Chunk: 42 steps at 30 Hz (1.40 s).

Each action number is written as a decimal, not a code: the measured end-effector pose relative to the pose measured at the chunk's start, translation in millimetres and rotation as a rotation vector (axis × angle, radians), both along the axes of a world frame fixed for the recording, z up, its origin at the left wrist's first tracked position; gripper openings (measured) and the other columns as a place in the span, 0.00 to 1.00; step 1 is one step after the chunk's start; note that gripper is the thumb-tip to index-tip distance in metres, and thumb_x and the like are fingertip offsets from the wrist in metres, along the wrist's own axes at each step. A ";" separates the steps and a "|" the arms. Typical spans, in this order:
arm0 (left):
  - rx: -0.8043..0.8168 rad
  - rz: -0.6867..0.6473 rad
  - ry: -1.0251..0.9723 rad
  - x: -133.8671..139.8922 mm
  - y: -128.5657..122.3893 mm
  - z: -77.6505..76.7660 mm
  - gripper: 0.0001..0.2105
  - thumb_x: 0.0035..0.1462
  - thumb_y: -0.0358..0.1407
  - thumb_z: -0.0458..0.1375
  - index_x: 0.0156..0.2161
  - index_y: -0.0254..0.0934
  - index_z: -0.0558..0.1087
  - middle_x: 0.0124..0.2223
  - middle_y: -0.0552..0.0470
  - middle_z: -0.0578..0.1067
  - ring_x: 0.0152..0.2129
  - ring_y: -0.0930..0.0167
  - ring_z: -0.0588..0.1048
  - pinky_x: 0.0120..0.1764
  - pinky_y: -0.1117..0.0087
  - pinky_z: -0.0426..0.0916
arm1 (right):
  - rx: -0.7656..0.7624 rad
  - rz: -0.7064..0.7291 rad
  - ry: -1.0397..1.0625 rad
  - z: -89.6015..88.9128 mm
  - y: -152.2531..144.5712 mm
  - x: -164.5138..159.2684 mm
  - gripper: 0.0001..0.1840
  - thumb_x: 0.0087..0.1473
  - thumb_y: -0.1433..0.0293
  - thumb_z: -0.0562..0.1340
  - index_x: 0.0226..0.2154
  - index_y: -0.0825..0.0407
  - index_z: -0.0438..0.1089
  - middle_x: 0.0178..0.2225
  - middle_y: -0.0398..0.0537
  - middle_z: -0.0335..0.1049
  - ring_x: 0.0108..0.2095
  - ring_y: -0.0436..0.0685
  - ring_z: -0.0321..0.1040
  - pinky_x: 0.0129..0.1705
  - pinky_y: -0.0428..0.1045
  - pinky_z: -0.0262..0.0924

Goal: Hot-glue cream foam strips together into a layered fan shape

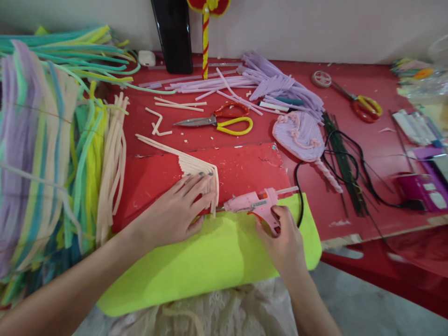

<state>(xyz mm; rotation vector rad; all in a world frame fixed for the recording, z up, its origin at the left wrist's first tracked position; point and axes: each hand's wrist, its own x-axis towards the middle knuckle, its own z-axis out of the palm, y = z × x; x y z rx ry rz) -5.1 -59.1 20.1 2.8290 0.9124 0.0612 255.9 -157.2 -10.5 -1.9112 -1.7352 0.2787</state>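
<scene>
My left hand [177, 205] lies flat with fingers stretched over a panel of cream pipe cleaners [196, 164], bent and laid side by side into a corner shape. Part of that panel is hidden under the fingers. In my right hand [289, 238] is a pink glue gun [245, 202], its nozzle pointing left, close to the panel's lower right edge. A clear glue stick pokes out of the gun's back. Beneath the panel is a red board [245, 163], and a lime-green sheet [224, 266] spreads below both hands.
Scissors [213, 122] lie behind the panel near cut cream pieces [157, 122]. Lilac pipe cleaners [280, 84] and a lilac fan-shaped piece [301, 135] sit further right. Bundles of coloured pipe cleaners [42, 154] fill the left. A black cord [364, 163] and a phone [174, 37] are also there.
</scene>
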 end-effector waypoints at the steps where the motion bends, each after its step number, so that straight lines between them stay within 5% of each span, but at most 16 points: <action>1: -0.004 0.000 -0.003 -0.3 0.1 -0.6 0.24 0.57 0.37 0.54 0.59 0.35 0.62 0.66 0.37 0.56 0.63 0.54 0.55 0.62 0.53 0.52 | -0.008 -0.002 0.005 -0.6 -0.9 0.5 0.12 0.53 0.66 0.60 0.41 0.47 0.61 0.36 0.47 0.69 0.32 0.54 0.69 0.29 0.48 0.65; 9: 0.004 0.005 -0.006 -0.6 0.4 0.5 0.23 0.58 0.36 0.53 0.59 0.36 0.62 0.66 0.37 0.56 0.62 0.55 0.57 0.61 0.54 0.53 | 0.009 -0.168 0.028 11.2 5.0 14.1 0.21 0.48 0.54 0.65 0.40 0.49 0.63 0.32 0.45 0.67 0.28 0.53 0.65 0.26 0.47 0.62; 13: 0.026 -0.001 -0.005 -1.3 0.4 1.1 0.23 0.59 0.36 0.51 0.59 0.35 0.62 0.65 0.36 0.57 0.62 0.54 0.57 0.61 0.54 0.54 | 0.093 -0.279 -0.064 21.4 35.1 36.9 0.24 0.45 0.52 0.66 0.39 0.51 0.64 0.26 0.41 0.62 0.26 0.52 0.61 0.33 0.50 0.61; 16: 0.022 0.002 -0.014 -2.0 0.3 0.0 0.21 0.58 0.35 0.51 0.58 0.35 0.63 0.65 0.36 0.57 0.62 0.53 0.57 0.61 0.53 0.53 | 0.168 -0.319 -0.119 23.5 71.9 53.6 0.24 0.44 0.54 0.66 0.39 0.52 0.65 0.31 0.46 0.64 0.32 0.56 0.62 0.39 0.54 0.61; 21: 0.021 0.007 -0.043 -2.4 -0.5 -1.2 0.22 0.58 0.35 0.52 0.58 0.36 0.63 0.64 0.37 0.58 0.61 0.53 0.58 0.61 0.52 0.53 | 0.128 -0.222 -0.167 25.2 133.0 54.0 0.18 0.48 0.56 0.62 0.36 0.52 0.65 0.34 0.50 0.63 0.37 0.59 0.62 0.44 0.59 0.60; 26: -0.011 0.017 -0.064 -3.1 -0.3 -1.6 0.21 0.58 0.34 0.52 0.57 0.36 0.63 0.65 0.37 0.58 0.61 0.54 0.58 0.61 0.52 0.53 | 0.114 -0.138 -0.172 16.4 162.6 37.3 0.17 0.50 0.58 0.61 0.38 0.53 0.64 0.40 0.54 0.62 0.43 0.62 0.61 0.48 0.60 0.59; 33: -0.058 0.034 -0.080 -4.6 3.1 -2.6 0.18 0.59 0.35 0.52 0.55 0.39 0.66 0.64 0.40 0.59 0.62 0.56 0.57 0.62 0.53 0.55 | 0.088 -0.009 -0.234 -2.9 165.0 37.9 0.20 0.50 0.57 0.62 0.40 0.54 0.67 0.39 0.54 0.63 0.43 0.62 0.63 0.49 0.60 0.60; 39: -0.008 0.049 -0.087 -4.1 4.4 -4.7 0.20 0.61 0.34 0.50 0.57 0.34 0.65 0.64 0.42 0.62 0.62 0.58 0.58 0.62 0.55 0.55 | 0.326 -0.110 -0.190 16.5 148.0 30.1 0.17 0.55 0.56 0.61 0.39 0.52 0.71 0.39 0.52 0.65 0.39 0.58 0.65 0.44 0.55 0.63; 42: 0.014 0.063 -0.076 -3.6 5.1 -7.1 0.23 0.61 0.34 0.49 0.60 0.29 0.61 0.65 0.41 0.60 0.61 0.59 0.58 0.63 0.56 0.53 | 0.310 0.002 -0.106 21.8 132.1 15.5 0.11 0.58 0.62 0.59 0.37 0.51 0.71 0.34 0.49 0.67 0.30 0.52 0.64 0.38 0.51 0.65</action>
